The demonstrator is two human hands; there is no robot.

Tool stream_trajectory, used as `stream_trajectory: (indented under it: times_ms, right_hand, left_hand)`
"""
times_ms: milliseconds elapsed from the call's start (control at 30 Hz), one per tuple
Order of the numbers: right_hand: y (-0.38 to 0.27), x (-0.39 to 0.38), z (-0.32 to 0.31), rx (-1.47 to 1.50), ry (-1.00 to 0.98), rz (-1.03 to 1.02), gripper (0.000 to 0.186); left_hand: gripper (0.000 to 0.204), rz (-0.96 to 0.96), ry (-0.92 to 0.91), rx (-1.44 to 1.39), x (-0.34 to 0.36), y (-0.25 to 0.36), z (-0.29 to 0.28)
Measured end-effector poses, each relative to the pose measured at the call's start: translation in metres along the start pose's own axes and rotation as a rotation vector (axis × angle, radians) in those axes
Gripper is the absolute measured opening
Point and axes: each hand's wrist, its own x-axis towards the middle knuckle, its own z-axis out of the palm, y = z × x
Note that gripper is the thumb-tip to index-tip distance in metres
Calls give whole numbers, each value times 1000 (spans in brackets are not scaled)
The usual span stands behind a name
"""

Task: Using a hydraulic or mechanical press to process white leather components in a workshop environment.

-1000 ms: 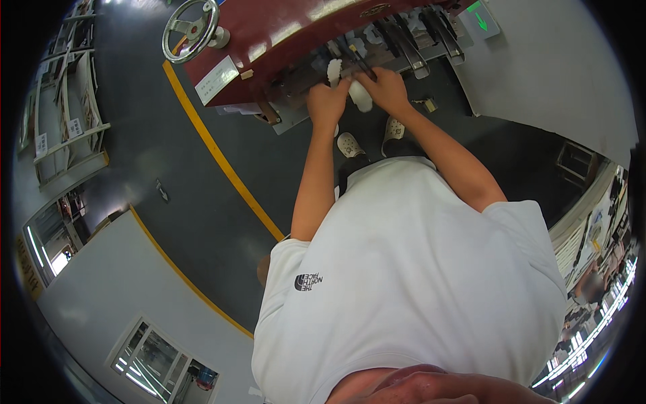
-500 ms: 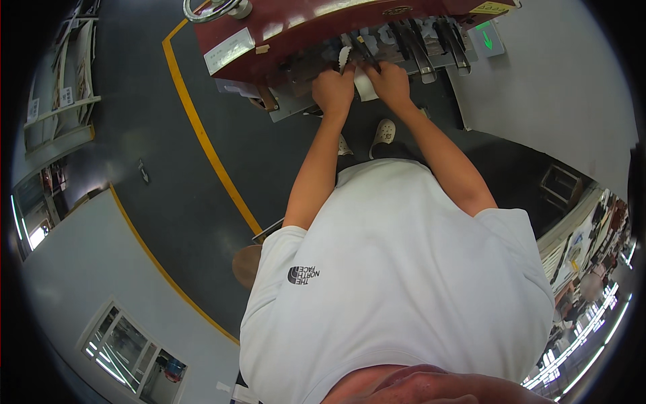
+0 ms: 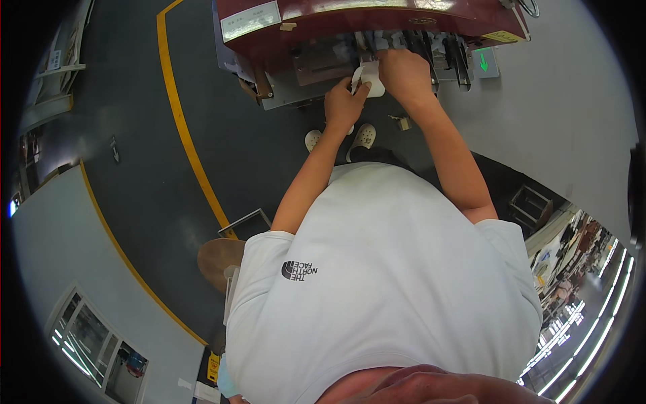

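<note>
Both hands pinch a white paper piece [image 3: 367, 79] at the dark red machine [image 3: 350, 23] (its metal bed): left hand [image 3: 344, 106] below it, right hand [image 3: 402, 73] just beside, fingers closed on it.

My left hand [image 3: 344, 104] and my right hand [image 3: 402, 73] cover most of the white piece [image 3: 369, 79] between them, so I cannot tell its full shape or how my fingers close on it; each grip is unclear. The dark red machine [image 3: 350, 20] is cut off by the top edge of the view. The parts along its front edge, the dark levers [image 3: 457, 57] near my right hand, are too small and blurred to make out. My white shirt [image 3: 383, 283] hides my legs and all but the toes of my pale shoes [image 3: 363, 137]. The brown stool [image 3: 219, 259] is partly hidden behind my left shoulder.
</note>
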Motion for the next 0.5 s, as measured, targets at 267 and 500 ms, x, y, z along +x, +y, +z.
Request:
stream_trajectory:
  times_ms: [267,500]
  right_hand:
    - [-17,18,-9,-62,-168,-16,10]
    - [-7,27,3,-13,-90,22,12]
  left_hand:
    - [29,-153,-27,-246,6,-5,4]
    - [29,-142,13,-282,13,-8,1]
